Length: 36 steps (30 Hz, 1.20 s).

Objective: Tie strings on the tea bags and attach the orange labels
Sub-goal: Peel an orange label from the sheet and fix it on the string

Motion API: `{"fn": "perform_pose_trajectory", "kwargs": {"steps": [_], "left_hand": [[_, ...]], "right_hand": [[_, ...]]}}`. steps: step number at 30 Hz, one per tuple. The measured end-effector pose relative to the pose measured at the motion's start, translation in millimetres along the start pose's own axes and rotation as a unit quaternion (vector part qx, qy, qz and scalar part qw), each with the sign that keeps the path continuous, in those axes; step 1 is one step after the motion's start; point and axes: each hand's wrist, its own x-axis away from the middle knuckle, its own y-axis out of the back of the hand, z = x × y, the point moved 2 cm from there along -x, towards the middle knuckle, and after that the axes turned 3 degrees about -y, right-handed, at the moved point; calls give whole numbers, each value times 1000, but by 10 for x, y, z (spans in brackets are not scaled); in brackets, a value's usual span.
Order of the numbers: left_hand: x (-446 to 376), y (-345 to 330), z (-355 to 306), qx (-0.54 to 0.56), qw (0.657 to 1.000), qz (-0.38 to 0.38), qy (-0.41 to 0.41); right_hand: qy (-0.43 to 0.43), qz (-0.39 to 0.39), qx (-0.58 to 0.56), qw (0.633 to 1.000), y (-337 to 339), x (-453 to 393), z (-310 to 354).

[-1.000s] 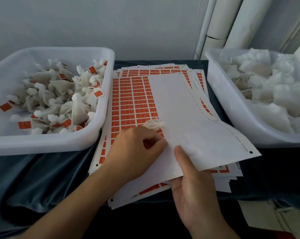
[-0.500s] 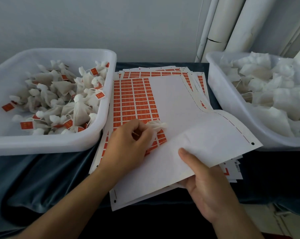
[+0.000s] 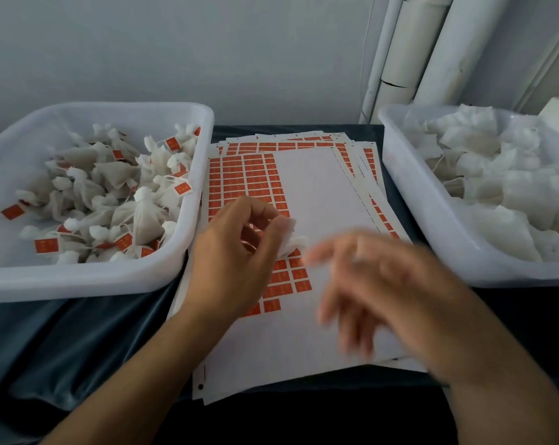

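The left hand (image 3: 239, 252) pinches a tea bag (image 3: 292, 244) over the label sheet (image 3: 320, 194) on the counter; the blurred right hand (image 3: 384, 284) hangs spread, holding nothing. A hasty reach could crease an orange label (image 3: 300, 273) or drop the bag.

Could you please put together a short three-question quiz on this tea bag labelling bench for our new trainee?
1. True or false: the left bin holds tea bags that already carry orange labels.
2. Which hand holds a tea bag? A) left hand B) right hand C) neither
3. Fill in: the top label sheet keeps its orange labels only on its ____ side.

Key
1. True.
2. A; the right hand is blurred, fingers spread, holding nothing.
3. Left.
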Motion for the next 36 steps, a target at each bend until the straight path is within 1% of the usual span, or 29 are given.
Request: {"fn": "perform_pose_trajectory", "kwargs": {"steps": [1, 2, 4, 7, 13, 17, 21, 24, 27, 31, 36], "left_hand": [[-55, -21, -10, 2, 1000, -7, 0], [-123, -46, -10, 3, 1000, -16, 6], [-273, -115, 9, -9, 999, -35, 11], [-488, -221, 76, -39, 999, -31, 7], [-619, -307, 317, -111, 994, -5, -11], [-523, -359, 442, -105, 994, 18, -4], [-513, -342, 481, -80, 996, 28, -21], [-527, -321, 497, -96, 995, 13, -39], [-534, -299, 518, -91, 995, -1, -43], [-544, -269, 478, -60, 996, -37, -57], [-516, -298, 430, -29, 999, -11, -41]], "right_hand": [[21, -103, 50, 993, 123, -120, 5], [31, -182, 90, 979, 252, -266, 5], [15, -241, 119, 963, 415, -573, 25], [10, -285, 147, 947, 584, -932, -74], [-24, -299, 122, 946, 688, -1261, -349], [-35, -309, 92, 946, 673, -1314, -544], [-4, -321, 129, 938, 648, -1313, -650], [32, -310, 166, 936, 637, -1319, -663], [46, -297, 185, 936, 618, -1339, -688], [57, -282, 177, 941, 576, -1359, -700], [68, -297, 131, 943, 575, -1346, -702]]}}
